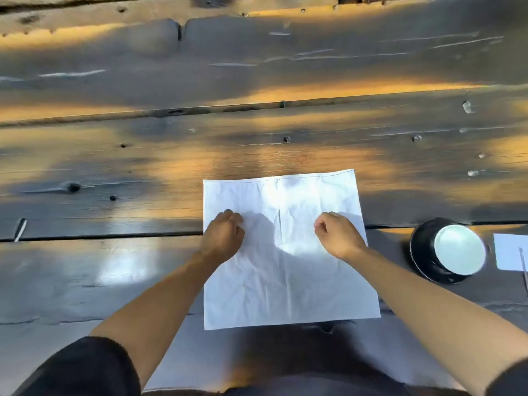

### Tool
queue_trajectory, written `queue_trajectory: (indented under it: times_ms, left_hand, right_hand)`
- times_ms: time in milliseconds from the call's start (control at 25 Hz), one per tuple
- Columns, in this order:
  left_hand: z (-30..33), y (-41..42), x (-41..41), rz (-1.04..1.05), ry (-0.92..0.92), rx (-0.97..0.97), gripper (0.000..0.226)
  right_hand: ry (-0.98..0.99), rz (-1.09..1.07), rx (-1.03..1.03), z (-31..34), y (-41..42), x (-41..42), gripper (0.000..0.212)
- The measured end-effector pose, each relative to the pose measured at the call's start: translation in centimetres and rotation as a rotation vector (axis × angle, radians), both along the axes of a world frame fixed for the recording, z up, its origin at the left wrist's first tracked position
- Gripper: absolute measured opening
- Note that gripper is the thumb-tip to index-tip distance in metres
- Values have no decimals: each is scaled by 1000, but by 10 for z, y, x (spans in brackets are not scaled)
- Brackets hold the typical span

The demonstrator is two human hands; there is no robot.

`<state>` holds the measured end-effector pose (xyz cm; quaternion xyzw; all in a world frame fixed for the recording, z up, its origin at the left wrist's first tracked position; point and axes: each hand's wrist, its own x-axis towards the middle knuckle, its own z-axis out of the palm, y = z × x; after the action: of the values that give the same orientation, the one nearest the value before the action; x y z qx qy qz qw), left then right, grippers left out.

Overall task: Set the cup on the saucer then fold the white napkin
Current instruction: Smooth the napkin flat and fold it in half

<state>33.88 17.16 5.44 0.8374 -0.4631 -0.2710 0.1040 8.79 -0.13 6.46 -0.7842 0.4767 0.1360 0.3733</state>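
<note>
The white napkin (288, 281) lies spread flat on the dark wooden table, near its front edge. Both hands rest on the cloth's middle with fingers curled. My left hand (224, 237) is near the napkin's left edge, my right hand (337, 235) near its right edge. Whether either hand pinches the cloth is unclear. To the right, the black cup with a white inside (458, 250) stands on the black saucer (420, 252).
The dark plank table (257, 132) stretches far ahead, with a seam between planks under the napkin. A white paper (510, 252) with a thin stick on it lies at the right edge, beyond the cup.
</note>
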Motion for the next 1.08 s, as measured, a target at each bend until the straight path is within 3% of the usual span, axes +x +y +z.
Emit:
queue_trajectory:
  times_ms: [120, 200, 520, 800, 1080]
  left_hand:
    - [-18, -22, 22, -91, -212, -134, 47]
    - [-34, -29, 33, -95, -277, -135, 53]
    - [-74, 0, 52, -107, -300, -162, 61]
    - [-72, -1, 50, -116, -363, -76, 70]
    - [-68, -3, 47, -97, -369, -53, 73]
  right_hand:
    - [-177, 158, -361, -15, 3, 52, 33]
    - [-273, 255, -482, -28, 15, 91, 48]
    - [-344, 354, -424, -74, 72, 187, 59]
    - [-207, 413, -522, -76, 63, 174, 68]
    - [-72, 429, -626, -80, -11, 81, 72]
